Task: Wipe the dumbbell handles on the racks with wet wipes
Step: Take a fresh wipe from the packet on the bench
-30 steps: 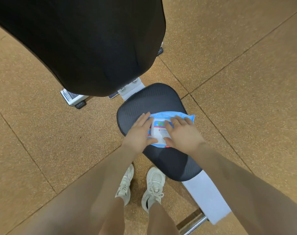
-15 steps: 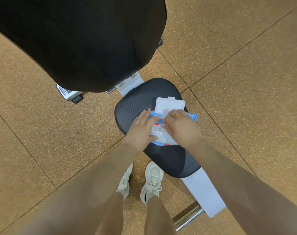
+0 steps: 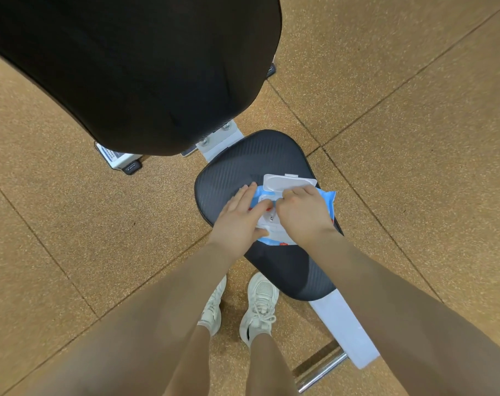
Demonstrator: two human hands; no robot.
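A blue and white pack of wet wipes (image 3: 324, 199) lies on the black bench seat (image 3: 237, 167). Its white plastic lid (image 3: 288, 181) is flipped up and open at the far side. My left hand (image 3: 240, 218) rests flat on the pack's left part, fingers spread, pressing it down. My right hand (image 3: 303, 212) is bunched over the pack's opening, fingertips pinched together at the dispensing hole; what they pinch is hidden. No dumbbells or racks are in view.
The bench's large black backrest (image 3: 134, 67) rises at the upper left, close to the camera. The white bench frame (image 3: 346, 330) and a chrome foot bar (image 3: 320, 372) extend to the lower right. My white shoes (image 3: 257, 304) stand on the brown speckled rubber floor (image 3: 414, 110).
The pack's lid, shut a second ago, was flipped open by my right hand. My right fingers then curled down onto the opening. My left hand stayed pressing on the pack.
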